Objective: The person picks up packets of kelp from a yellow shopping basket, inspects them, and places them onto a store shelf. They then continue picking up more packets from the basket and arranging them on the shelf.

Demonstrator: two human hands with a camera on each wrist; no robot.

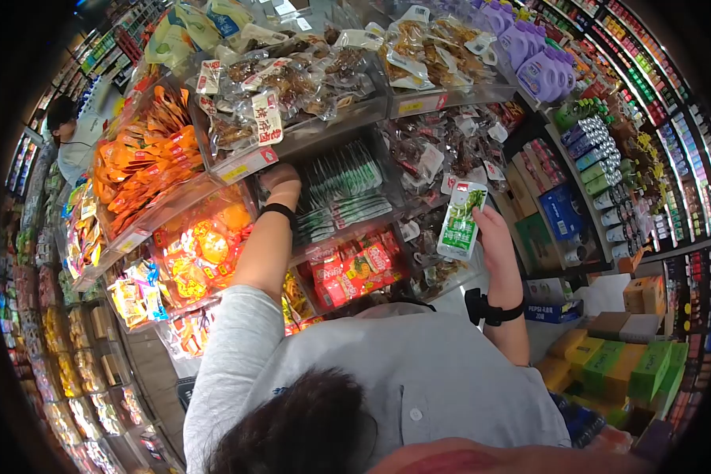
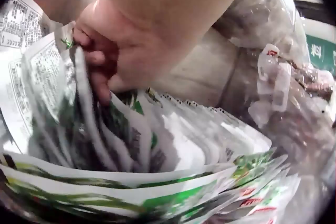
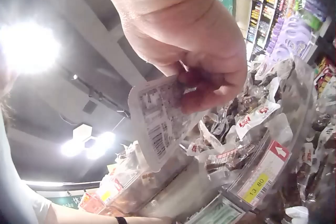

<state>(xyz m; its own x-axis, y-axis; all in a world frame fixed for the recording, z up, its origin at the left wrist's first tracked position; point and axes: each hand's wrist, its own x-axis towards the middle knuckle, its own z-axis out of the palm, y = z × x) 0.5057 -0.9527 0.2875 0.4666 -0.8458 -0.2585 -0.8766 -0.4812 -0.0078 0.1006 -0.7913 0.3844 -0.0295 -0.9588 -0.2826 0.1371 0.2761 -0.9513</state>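
Observation:
My right hand (image 1: 494, 235) holds a white-and-green snack packet (image 1: 460, 223) upright by its right edge. In the right wrist view the packet's printed back (image 3: 155, 124) with a barcode shows, and the fingers of the right hand (image 3: 202, 71) curl at its edge. My left hand (image 1: 282, 180) reaches into a clear bin of matching packets (image 1: 344, 175). Seen from the left wrist, the left hand (image 2: 131, 50) has its fingers bent among the upright packets (image 2: 184, 145), pinching at a packet's top edge (image 2: 80, 58). More packets lie flat in front of that row.
Bins of vacuum-packed meat snacks (image 1: 292, 79) rise behind, with orange packets (image 1: 150, 158) to the left. Red packets (image 1: 355, 272) lie in a lower bin. Purple bottles (image 1: 541, 71) and stacked cartons (image 1: 616, 363) stand at the right. Another person (image 1: 75, 134) is at far left.

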